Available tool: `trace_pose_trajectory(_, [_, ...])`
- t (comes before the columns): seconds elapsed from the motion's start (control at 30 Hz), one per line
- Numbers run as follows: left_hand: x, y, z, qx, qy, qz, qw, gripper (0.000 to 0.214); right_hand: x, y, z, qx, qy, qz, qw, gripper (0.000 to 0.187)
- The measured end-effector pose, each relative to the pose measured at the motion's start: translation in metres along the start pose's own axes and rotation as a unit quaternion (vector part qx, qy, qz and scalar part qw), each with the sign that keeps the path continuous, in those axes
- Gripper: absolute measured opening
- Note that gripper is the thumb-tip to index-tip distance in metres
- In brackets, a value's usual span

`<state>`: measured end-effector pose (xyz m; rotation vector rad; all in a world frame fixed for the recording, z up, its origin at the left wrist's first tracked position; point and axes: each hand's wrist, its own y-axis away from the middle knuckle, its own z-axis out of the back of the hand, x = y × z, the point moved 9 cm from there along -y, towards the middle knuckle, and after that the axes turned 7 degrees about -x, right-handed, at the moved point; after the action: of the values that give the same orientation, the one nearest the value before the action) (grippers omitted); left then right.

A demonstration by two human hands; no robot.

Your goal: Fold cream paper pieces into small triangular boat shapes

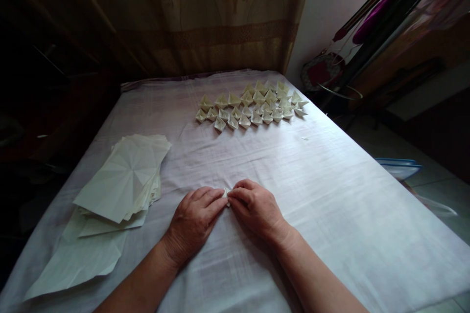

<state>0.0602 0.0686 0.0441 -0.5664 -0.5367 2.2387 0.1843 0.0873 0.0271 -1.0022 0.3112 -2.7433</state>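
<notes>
My left hand and my right hand lie knuckles up on the white tablecloth, fingertips meeting at the middle. Between the fingertips they pinch a small piece of folded white paper; only a tiny corner of it shows. Both hands have their fingers pressed together on it. To the left of my left hand lies a stack of creased white paper sheets. At the far side of the table stand several small folded paper shapes in rows.
A larger loose sheet sticks out under the stack near the table's left front edge. A patterned curtain hangs behind the table. On the right, beyond the table edge, are a blue-rimmed object and leaning rods.
</notes>
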Motion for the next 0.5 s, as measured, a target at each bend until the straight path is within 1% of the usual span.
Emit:
trace_pose_trajectory(0.1, [-0.003,0.001,0.001,-0.006,-0.027,-0.004,1.0,0.027,-0.001,0.0,-0.002,0.002,0.017,-0.007,1.0,0.012])
trace_pose_trajectory(0.27, [-0.009,0.006,-0.003,0.005,-0.057,-0.017,0.998,0.03,-0.002,-0.001,-0.006,0.015,0.036,-0.012,0.999,0.012])
trace_pose_trajectory(0.37, [-0.007,0.011,-0.007,0.012,-0.054,-0.019,0.998,0.035,-0.003,-0.002,-0.007,0.018,0.044,-0.012,0.999,0.015])
trace_pose_trajectory(0.5, [-0.001,0.017,-0.01,0.03,-0.037,-0.016,0.999,0.038,0.001,-0.002,-0.008,0.023,0.056,0.007,0.998,0.021])
